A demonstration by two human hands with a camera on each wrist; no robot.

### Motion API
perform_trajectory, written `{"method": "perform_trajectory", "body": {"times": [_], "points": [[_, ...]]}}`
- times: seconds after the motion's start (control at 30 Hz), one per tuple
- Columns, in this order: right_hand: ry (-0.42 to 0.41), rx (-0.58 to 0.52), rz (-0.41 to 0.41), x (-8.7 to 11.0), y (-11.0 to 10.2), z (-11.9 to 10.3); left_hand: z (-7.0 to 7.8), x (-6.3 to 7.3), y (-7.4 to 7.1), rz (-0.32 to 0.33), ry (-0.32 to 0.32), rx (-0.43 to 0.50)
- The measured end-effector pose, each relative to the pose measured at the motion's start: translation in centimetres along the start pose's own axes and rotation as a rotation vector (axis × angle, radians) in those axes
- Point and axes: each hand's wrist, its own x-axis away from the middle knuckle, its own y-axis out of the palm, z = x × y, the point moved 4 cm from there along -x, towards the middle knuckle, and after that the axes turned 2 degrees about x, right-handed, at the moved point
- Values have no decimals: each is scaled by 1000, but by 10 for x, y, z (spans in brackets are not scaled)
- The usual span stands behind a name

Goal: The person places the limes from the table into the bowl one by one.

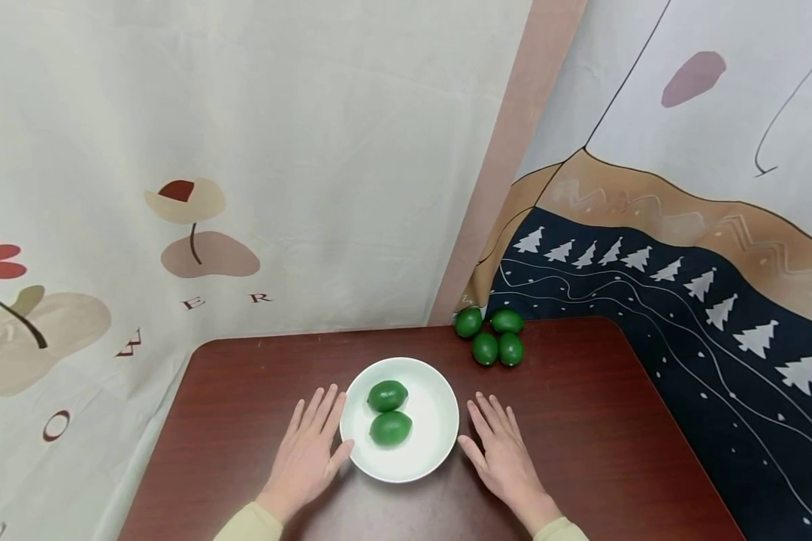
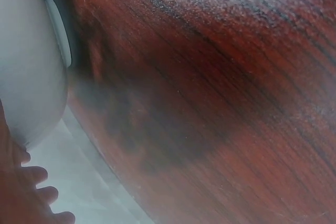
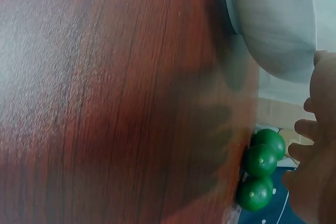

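Observation:
A white bowl [image 1: 433, 424] stands on the brown table with two green limes [image 1: 390, 428] in it, one behind the other. My left hand [image 1: 307, 454] is at the bowl's left side, fingers straight, its thumb tip at the rim; whether it touches cannot be told. On the opposite side my right hand [image 1: 504, 454] has its fingers extended, the thumb close to the rim. Both hands hold nothing. The left wrist view shows the bowl's outer wall [image 2: 31, 56] beside my fingertips [image 2: 35, 174]. In the right wrist view, the bowl [image 3: 278, 19] is near my right hand [image 3: 317, 145].
Several more limes [image 1: 485, 349] sit grouped at the table's back edge, right of the bowl. The wood-grain table [image 1: 602, 436] has rounded back corners. Behind it hang a pale printed curtain [image 1: 352, 188] and a dark cloth with white trees [image 1: 649, 323].

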Motion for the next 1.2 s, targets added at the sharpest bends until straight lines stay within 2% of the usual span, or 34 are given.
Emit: {"method": "perform_trajectory", "body": {"times": [0.4, 1.07, 1.2], "points": [[74, -39, -43, -3, -7, 17, 0, 0, 1, -22, -13, -2], [126, -71, -84, -25, -6, 39, 0, -1, 0, -65, -34, 13], [126, -74, -88, -30, -5, 42, 0, -1, -2, -54, -31, 10]]}}
